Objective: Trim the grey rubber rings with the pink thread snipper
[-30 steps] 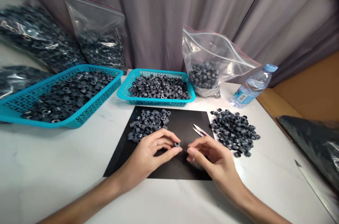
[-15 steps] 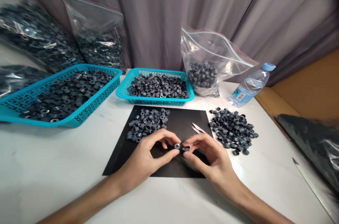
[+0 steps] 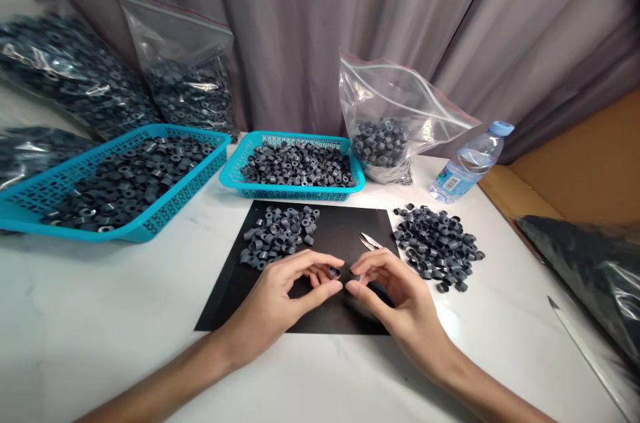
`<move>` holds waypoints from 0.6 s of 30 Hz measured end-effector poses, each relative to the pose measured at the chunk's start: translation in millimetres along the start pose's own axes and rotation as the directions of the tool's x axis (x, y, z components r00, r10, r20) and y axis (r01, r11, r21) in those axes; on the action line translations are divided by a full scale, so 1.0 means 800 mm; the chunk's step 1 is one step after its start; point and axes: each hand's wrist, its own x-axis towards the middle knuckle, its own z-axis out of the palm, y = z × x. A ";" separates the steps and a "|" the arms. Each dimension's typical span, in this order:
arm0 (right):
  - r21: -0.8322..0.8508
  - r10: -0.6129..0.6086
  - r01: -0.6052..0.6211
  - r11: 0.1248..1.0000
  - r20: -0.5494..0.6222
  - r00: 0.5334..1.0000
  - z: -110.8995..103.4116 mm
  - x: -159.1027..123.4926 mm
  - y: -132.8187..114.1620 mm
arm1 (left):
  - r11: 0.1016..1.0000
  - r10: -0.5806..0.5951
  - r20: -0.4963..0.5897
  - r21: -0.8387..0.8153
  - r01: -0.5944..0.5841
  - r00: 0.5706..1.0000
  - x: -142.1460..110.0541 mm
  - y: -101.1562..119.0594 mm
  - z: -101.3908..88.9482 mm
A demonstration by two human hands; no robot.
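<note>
At the left edge the blue basket (image 3: 143, 228) is running out of the frame, and the right hand (image 3: 403, 293) is hiding part of the snips (image 3: 371, 242). Near the centre, the left hand (image 3: 280, 293) is holding a dark ring (image 3: 335, 272) in its fingertips; the right hand is pinching a small dark piece (image 3: 355, 276), partly covered and hard to make out. Both hands are curling inward over the black mat (image 3: 340, 226), just apart, the forearms (image 3: 187, 370) slanting up from the bottom edge.
</note>
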 end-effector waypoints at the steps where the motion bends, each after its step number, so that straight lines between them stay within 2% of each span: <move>1: 0.003 0.002 -0.002 1.000 0.001 1.000 0.000 0.000 0.000 | 1.000 0.006 0.006 0.002 -0.006 1.000 0.000 0.001 0.000; 9: 0.005 -0.003 0.003 1.000 0.028 1.000 -0.001 -0.003 -0.004 | 1.000 -0.023 0.024 0.015 0.023 0.999 0.000 0.004 0.002; 13: -0.023 -0.022 0.023 0.999 0.016 1.000 -0.002 -0.002 -0.007 | 0.997 -0.058 0.023 -0.043 0.059 0.998 -0.001 0.005 0.002; 18: -0.017 0.009 -0.009 1.000 -0.005 1.000 -0.002 -0.003 -0.007 | 0.988 -0.067 0.021 -0.140 0.070 0.997 0.000 0.006 0.005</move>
